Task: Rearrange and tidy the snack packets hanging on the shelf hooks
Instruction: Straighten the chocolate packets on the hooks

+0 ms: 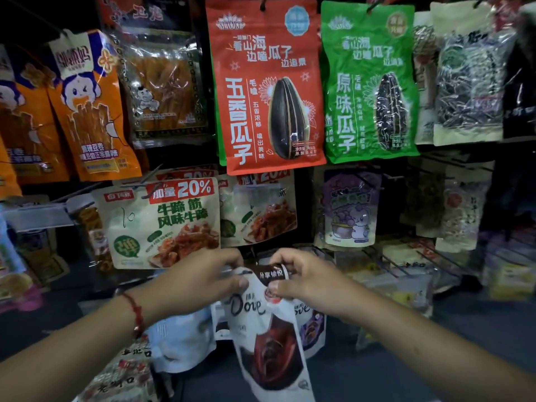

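We pinch the top of a chocolate packet with both hands.

Our left hand (203, 274) and right hand (301, 281) each pinch the upper edge of the white and dark-brown glossy Dove packet (269, 338), held low under the row of pale beef-tendon pouches (165, 224). We judge it best to keep the top flat and find the hang hole before seeking a metal hook (406, 265). Above, the red sunflower-seed bag (269, 85) and green sunflower-seed bag (368, 82) hang side by side.

hooks (262, 5) | red packet (269, 85), green packet (368, 82) hanging
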Action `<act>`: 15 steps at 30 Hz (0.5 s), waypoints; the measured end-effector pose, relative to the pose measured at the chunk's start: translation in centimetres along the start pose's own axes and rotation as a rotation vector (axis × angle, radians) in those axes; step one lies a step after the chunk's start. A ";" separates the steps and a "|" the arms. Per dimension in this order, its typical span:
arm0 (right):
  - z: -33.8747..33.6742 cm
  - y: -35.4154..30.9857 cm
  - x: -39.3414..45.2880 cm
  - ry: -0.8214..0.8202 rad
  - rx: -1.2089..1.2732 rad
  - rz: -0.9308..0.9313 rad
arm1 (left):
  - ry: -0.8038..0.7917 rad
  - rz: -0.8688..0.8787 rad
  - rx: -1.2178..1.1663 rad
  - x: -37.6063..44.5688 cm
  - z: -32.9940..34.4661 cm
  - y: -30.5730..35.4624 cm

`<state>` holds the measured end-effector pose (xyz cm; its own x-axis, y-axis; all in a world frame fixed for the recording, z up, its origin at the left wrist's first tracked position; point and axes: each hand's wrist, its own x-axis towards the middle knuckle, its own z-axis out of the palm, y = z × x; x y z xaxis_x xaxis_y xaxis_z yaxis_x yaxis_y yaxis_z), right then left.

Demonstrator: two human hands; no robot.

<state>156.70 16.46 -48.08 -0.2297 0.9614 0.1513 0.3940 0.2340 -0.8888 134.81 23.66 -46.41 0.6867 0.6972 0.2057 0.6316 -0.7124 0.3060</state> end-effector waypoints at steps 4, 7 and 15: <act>0.9 4.5 -2.9 0.009 -0.046 0.109 | -0.119 -0.046 -0.200 -2.6 4.0 0.9; 1.1 8.3 -4.8 0.013 -0.027 0.226 | -0.169 -0.055 -0.233 -3.1 8.0 1.5; -0.4 14.1 -9.1 0.241 0.010 0.341 | -0.145 0.075 -0.143 -0.2 16.7 4.1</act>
<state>164.70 11.09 -61.84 0.1283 0.9901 -0.0566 0.4020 -0.1041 -0.9097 143.31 19.26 -60.74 0.7808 0.6166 0.1006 0.5263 -0.7359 0.4260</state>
